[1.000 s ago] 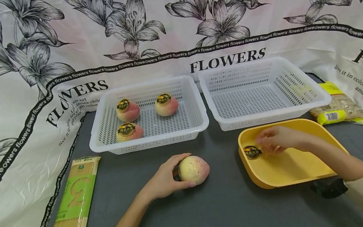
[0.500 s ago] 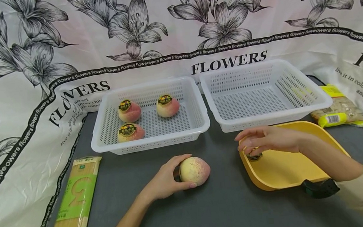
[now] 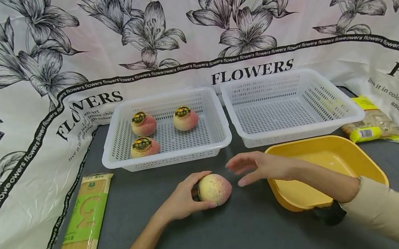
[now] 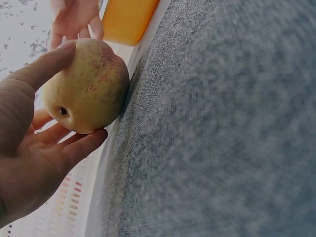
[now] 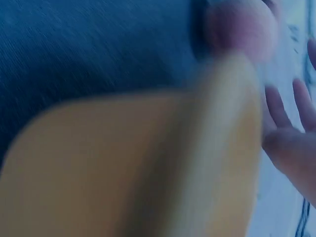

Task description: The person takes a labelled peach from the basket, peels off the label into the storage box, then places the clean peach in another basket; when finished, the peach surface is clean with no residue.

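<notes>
I see the yellow tray (image 3: 362, 157) at four o'clock on the grey table (image 3: 251, 230). My right hand (image 3: 260, 166), fingers spread and holding nothing, hovers at the tray's nine o'clock edge. My left hand (image 3: 181, 199) cups the peach (image 3: 214, 188) near centre, fingers curled around it.

Your two hands, close together, one curled and one flat.

Your left hand (image 3: 182, 199) lies low with thumb and fingers (image 4: 79, 145) curled forward in a cupping grip, forearm bare behind it. Your right hand (image 3: 260, 166) hovers just to its right, palm down, fingers straight and loosely spread; its forearm runs back into a beige fabric sleeve (image 3: 388, 210).
</notes>
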`<state>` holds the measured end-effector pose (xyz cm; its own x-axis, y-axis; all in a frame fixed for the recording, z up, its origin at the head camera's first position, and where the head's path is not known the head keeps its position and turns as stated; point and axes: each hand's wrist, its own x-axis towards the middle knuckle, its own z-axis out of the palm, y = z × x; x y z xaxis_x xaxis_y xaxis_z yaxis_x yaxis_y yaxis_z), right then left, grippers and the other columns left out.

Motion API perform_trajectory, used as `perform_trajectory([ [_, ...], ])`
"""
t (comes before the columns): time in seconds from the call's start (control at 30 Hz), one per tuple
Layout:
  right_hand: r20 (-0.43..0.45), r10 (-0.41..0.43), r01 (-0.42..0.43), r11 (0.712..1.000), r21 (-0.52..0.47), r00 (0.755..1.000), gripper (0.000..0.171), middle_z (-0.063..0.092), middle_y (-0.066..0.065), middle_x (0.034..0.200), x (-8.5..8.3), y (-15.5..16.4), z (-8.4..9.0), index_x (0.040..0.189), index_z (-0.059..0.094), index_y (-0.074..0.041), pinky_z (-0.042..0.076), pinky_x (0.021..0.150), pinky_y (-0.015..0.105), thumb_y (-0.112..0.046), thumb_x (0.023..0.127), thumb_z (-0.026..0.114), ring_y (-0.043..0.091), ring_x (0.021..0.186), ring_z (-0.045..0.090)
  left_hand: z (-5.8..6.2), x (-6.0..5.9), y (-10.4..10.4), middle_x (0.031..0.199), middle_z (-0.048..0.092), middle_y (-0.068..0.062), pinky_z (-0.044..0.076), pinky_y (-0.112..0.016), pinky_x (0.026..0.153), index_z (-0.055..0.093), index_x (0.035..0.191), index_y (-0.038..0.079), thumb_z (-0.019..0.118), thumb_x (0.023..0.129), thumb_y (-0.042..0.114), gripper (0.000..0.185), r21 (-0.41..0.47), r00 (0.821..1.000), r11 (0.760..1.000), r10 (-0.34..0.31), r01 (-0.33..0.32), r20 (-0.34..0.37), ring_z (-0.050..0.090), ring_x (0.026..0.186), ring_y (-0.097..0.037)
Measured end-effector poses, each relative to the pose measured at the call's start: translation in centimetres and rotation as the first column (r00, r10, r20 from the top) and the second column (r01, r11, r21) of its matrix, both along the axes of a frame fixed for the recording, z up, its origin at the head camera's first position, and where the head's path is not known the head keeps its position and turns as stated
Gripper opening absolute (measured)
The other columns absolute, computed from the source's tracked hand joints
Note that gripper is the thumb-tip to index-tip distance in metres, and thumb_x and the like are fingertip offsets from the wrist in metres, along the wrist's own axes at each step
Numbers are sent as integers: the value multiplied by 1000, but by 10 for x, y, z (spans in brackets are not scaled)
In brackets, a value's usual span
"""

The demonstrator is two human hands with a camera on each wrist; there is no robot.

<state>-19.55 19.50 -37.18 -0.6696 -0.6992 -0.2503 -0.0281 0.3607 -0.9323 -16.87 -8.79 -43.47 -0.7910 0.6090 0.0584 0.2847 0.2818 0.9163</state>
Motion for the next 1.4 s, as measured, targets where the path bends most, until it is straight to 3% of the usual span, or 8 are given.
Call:
perform_trajectory([
  [0.63, -115, -126, 115, 988, -100, 985, 68, 44, 17, 134, 17, -52, -42, 138, 40, 0, 47, 92, 42, -11, 82, 76, 35, 116, 49, 4, 1, -3, 135, 42, -11, 48, -32, 92, 40, 142, 4, 81, 78, 16, 76, -12, 1000, 1000, 2, -2, 4, 47, 118, -24],
  [0.87, -45, -121, 116, 988, -107, 992, 71, 44, 14, 134, 15, -57, -44, 142, 38, -2, 46, 93, 39, -14, 83, 76, 30, 113, 50, 15, -8, -23, 141, 41, -11, 47, -40, 94, 39, 144, 7, 79, 80, 17, 76, -43, 989, 999, 21, -28, -145, 43, 126, -27],
  [1.0, -24, -99, 96, 988, -122, 995, 68, 45, 14, 133, 15, -57, -45, 142, 40, -2, 47, 90, 37, -12, 84, 74, 30, 111, 52, 27, -13, -43, 134, 51, -11, 49, -38, 91, 47, 139, 6, 76, 82, 7, 64, 100, 942, 984, 168, -144, -290, 52, 118, -26],
  [1.1, -13, -103, 101, 987, -124, 995, 68, 45, 13, 133, 16, -57, -45, 141, 41, -4, 46, 91, 38, -11, 83, 75, 30, 112, 51, 36, -19, -57, 120, 60, -15, 52, -33, 82, 55, 128, -2, 72, 78, -7, 53, 285, 836, 934, 327, -215, -441, 60, 104, -25],
  [1.17, -4, -107, 105, 986, -126, 994, 68, 45, 13, 133, 15, -58, -45, 141, 42, -4, 46, 92, 38, -10, 82, 76, 30, 112, 50, 42, -23, -68, 110, 64, -19, 52, -29, 79, 60, 119, -5, 71, 76, -11, 44, 393, 716, 878, 458, -273, -527, 62, 97, -22],
  [1.2, -1, -106, 105, 986, -128, 994, 68, 45, 13, 133, 15, -58, -44, 140, 42, -5, 46, 92, 38, -9, 82, 76, 30, 112, 50, 44, -25, -73, 105, 65, -19, 51, -27, 79, 62, 115, -6, 70, 76, -9, 39, 431, 633, 842, 532, -324, -563, 62, 95, -20],
  [1.33, -9, -97, 94, 986, -137, 995, 67, 45, 14, 132, 15, -57, -45, 140, 43, -3, 46, 91, 37, -8, 82, 76, 30, 112, 51, 45, -33, -95, 103, 65, -17, 40, -29, 91, 68, 106, -2, 71, 79, 4, 27, 530, 282, 594, 782, -605, -556, 56, 101, -21],
  [1.4, -11, -96, 94, 986, -138, 995, 67, 45, 14, 132, 15, -57, -45, 140, 43, -3, 46, 91, 37, -8, 82, 76, 30, 111, 51, 43, -35, -104, 113, 62, -15, 33, -36, 97, 69, 109, 1, 70, 81, 9, 29, 512, 180, 449, 852, -732, -491, 50, 110, -25],
])
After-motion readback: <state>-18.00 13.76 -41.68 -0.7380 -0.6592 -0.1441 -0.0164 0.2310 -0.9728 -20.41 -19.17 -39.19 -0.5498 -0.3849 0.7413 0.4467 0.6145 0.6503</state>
